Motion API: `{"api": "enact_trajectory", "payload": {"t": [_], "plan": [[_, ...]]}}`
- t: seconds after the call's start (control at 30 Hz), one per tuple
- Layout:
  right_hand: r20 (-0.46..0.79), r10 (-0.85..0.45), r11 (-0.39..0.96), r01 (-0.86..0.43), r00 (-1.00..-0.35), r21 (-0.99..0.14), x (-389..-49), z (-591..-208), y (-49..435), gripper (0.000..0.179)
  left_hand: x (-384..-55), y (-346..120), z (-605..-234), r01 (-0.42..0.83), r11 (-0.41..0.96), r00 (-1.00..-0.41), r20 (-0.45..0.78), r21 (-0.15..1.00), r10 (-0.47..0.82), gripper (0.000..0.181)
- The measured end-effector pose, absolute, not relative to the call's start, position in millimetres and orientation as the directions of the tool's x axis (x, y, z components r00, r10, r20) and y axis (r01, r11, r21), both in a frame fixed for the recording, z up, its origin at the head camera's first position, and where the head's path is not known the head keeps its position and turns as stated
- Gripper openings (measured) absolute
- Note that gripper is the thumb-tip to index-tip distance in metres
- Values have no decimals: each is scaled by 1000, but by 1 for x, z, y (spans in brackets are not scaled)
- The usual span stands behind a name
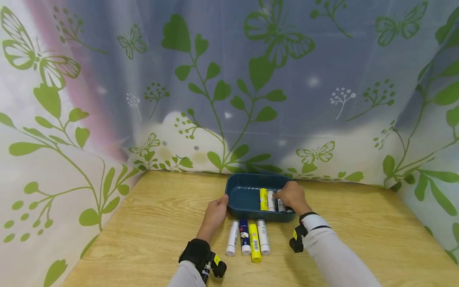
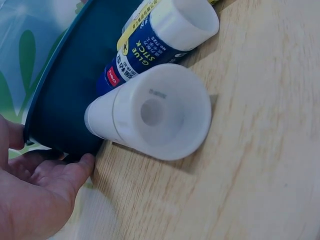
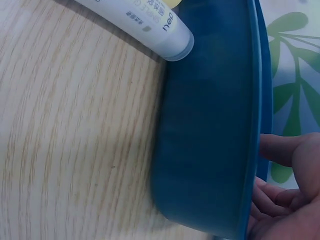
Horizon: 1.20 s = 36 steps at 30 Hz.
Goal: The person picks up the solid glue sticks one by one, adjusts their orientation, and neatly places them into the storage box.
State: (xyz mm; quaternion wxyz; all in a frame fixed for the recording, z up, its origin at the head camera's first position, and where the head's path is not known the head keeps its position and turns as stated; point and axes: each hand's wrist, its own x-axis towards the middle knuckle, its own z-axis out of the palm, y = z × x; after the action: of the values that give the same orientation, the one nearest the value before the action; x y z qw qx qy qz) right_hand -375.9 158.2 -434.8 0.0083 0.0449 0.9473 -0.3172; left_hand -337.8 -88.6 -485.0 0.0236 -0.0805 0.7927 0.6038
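A dark teal tray (image 1: 244,215) stands on the table. My left hand (image 1: 215,213) grips its left end, thumb at the rim and fingers against the outer wall in the left wrist view. My right hand (image 1: 294,196) reaches over the right end and holds a white glue stick (image 1: 281,206) lying inside; the fingertips are partly hidden behind the wall in the right wrist view. Left of it in the tray lie a yellow glue stick (image 1: 263,199) and a white glue stick (image 1: 271,200). A dark-ended item (image 1: 289,209) is mostly covered by the right hand.
Before the tray, several glue sticks lie in a row: a white one (image 1: 232,238), a blue one (image 1: 245,237), a yellow one (image 1: 255,243) and another white one (image 1: 263,237). A leaf-printed curtain (image 1: 222,119) hangs behind the wooden table (image 1: 161,223).
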Motion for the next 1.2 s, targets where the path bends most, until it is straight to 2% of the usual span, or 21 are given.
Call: {"api": "enact_trajectory", "payload": {"t": [0.2,0.47,0.57,1.0,1.2], "plan": [[-21,58,779,58,-998,-624,-374,-432,163,52,-338,-88,-487,-144,253,-988,-122,957,-98,56],[-2,66,804,55,-998,-592,-370,-426,162,27,-339,-89,-489,-133,250,-989,-111,959,-101,56],[-5,55,805,47,-998,-592,-369,-425,162,23,-338,-89,-489,-132,250,-989,-110,959,-100,56],[9,13,811,5,-1000,-585,-365,-415,167,25,-337,-88,-486,-139,246,-988,-119,959,-95,56],[3,-19,813,-17,-1000,-582,-363,-401,171,33,-339,-87,-487,-147,235,-987,-128,961,-93,57]]}}
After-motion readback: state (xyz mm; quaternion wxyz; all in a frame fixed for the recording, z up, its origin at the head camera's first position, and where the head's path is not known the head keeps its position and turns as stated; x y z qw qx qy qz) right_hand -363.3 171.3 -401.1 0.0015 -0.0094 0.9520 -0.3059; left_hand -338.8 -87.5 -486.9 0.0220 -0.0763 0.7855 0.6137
